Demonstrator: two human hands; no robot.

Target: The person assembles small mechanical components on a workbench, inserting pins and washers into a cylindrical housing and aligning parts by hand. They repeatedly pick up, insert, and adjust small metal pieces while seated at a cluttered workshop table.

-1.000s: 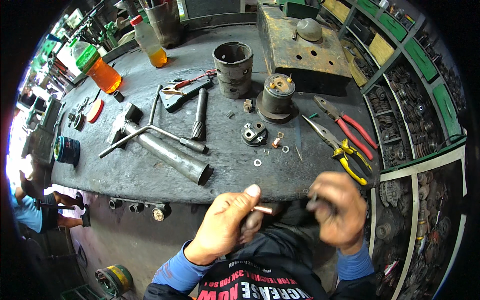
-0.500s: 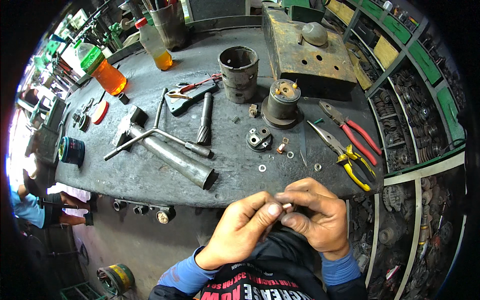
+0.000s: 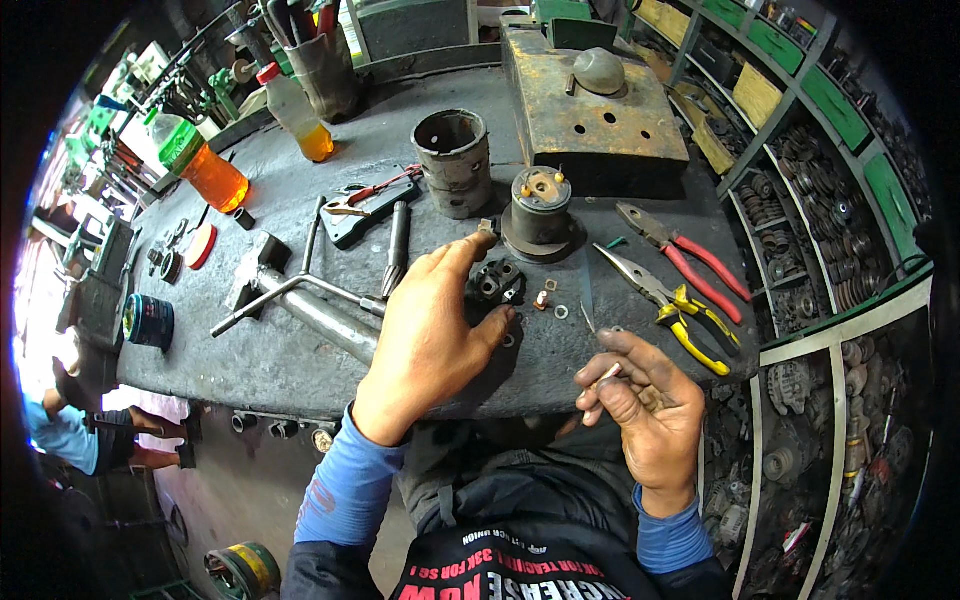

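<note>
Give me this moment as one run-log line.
left hand: at round dark part, grip unclear | right hand: holding small pale piece | nearby: yellow-handled pliers, red-handled pliers

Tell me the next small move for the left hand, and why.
Probably close the left hand around the round dark part: its thumb and fingers are spread open about that part, while the right hand is occupied, holding a small slim piece.
</note>
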